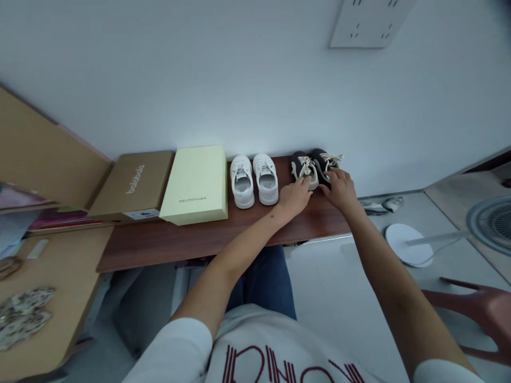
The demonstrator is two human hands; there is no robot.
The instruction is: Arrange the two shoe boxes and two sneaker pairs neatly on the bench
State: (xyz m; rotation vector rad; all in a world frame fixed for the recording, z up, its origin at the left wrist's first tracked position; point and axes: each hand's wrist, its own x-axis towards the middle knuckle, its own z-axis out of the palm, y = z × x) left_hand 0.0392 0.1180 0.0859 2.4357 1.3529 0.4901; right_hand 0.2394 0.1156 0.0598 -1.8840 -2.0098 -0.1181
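Observation:
Two black sneakers with cream laces stand side by side toward the right end of the dark red-brown board [255, 234], toes to the wall. My left hand [296, 196] is closed on the heel of the left black sneaker [300, 162]. At the heel of the right black sneaker [319, 158], my right hand [340, 187] has its fingers wrapped over the opening. Both hands hide the backs of these shoes. To their left sits a pair of white sneakers, the left white sneaker [242, 181] and the right white sneaker [266, 178], apart from my hands.
A pale yellow shoebox [195, 181] and a brown shoebox [136, 181] lie on the board's left part. A wooden desk [75, 276] adjoins it. Right, on the floor, are a fan [409, 244], a pink stool [487, 308] and other shoes [393, 203]. A wall socket panel [369, 26] is above.

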